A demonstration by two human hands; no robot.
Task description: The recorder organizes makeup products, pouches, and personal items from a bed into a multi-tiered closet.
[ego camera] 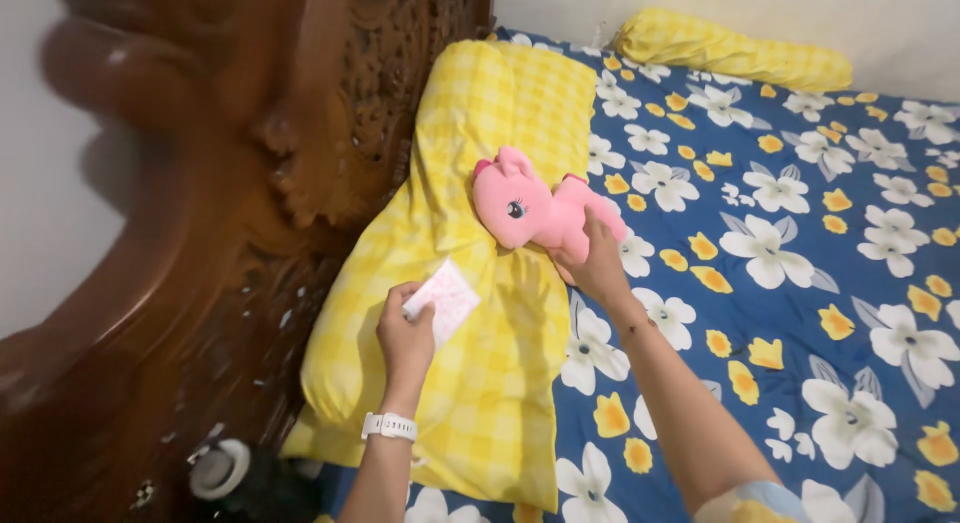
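Where the yellow checked pillow [480,383] lies along the carved wooden headboard [300,133], left hand [405,338], white watch [388,425] at the wrist, pinching a small pink-and-white packet [445,298] just above the pillowcase. Farther up, right hand [595,263] clasping the pink plush toy [525,208], resting across pillow and blue floral bedsheet [800,283]. Beyond, yellow bolster [730,51] against the wall.
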